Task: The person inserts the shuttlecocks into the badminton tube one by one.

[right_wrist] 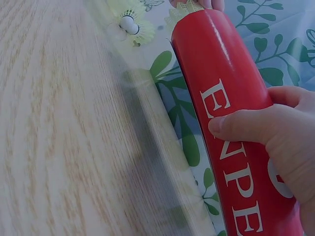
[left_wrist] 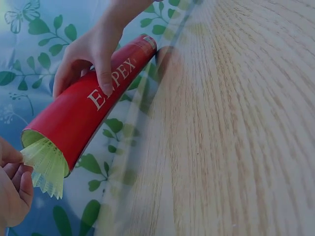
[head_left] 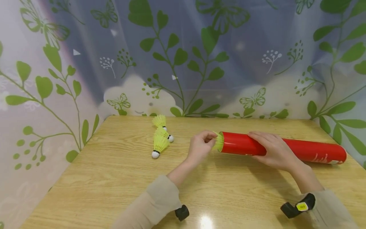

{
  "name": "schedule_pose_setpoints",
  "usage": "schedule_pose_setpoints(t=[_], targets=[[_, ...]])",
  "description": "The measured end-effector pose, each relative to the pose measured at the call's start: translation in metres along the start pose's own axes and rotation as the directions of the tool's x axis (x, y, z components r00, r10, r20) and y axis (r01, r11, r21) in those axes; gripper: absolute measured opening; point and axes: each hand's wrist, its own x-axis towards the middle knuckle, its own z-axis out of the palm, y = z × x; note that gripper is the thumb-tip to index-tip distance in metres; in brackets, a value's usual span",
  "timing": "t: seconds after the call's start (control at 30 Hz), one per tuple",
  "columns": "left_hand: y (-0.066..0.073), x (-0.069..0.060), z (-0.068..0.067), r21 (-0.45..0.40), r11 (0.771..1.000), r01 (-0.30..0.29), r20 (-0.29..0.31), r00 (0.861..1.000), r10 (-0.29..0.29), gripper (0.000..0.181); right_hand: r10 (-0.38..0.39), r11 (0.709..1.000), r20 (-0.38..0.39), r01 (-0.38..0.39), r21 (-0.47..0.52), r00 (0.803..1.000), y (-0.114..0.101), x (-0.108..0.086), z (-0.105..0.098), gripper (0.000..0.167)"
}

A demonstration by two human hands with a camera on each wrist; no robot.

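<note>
Pinching the skirt edge of a yellow-green, ribbed shuttlecock (head_left: 219, 142), the left hand (head_left: 201, 145) has thumb and fingertips at its flared rim. Shuttlecock position: partly inside the open mouth of a glossy red cylindrical tube (head_left: 314, 150), skirt protruding. Right hand (head_left: 273, 149): fingers and thumb wrapped around the tube's body. Three yellow-green, white-tipped shuttlecocks (head_left: 160, 143) lie left on the light-brown wood-grain table (head_left: 223, 194).

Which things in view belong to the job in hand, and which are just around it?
In the job:
- red tube, held by the right hand
- shuttlecock at its mouth, pinched by the left hand
- three loose shuttlecocks, probably, being the same kind

Just around it:
- wooden table
- leaf-patterned backdrop
- black wrist devices
</note>
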Motion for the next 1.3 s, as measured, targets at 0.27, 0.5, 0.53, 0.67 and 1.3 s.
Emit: schedule_pose_setpoints(t=[0.27, 0.5, 0.53, 0.67, 1.3], targets=[[-0.0018, 0.0004, 0.0008, -0.021, 0.998, 0.053, 0.002, 0.999, -0.053, 0.019, 0.001, 1.0, 0.001, -0.001, -0.001, 1.0, 0.0001, 0.0001, 0.0012, 0.079], [-0.0027, 0.0021, 0.0001, -0.004, 0.997, 0.073, 0.004, 0.997, -0.073, 0.015, -0.001, 1.0, 0.003, 0.001, -0.008, 1.0, 0.0008, 0.0, 0.0023, 0.079], [-0.0028, 0.0022, 0.0, 0.002, 0.997, 0.076, 0.004, 0.997, -0.076, 0.015, -0.002, 1.0, 0.003, 0.002, -0.008, 1.0, 0.0008, -0.0002, 0.0024, 0.079], [-0.0037, 0.0022, 0.0006, 0.012, 0.997, 0.082, 0.011, 0.997, -0.082, 0.013, -0.003, 1.0, 0.003, 0.003, -0.002, 1.0, 0.0006, -0.0013, 0.0031, 0.079], [-0.0042, 0.0038, 0.0028, 0.043, 0.997, 0.057, 0.008, 0.998, -0.057, 0.009, 0.005, 1.0, 0.002, -0.005, 0.001, 1.0, -0.0009, -0.0003, 0.0031, 0.078]])
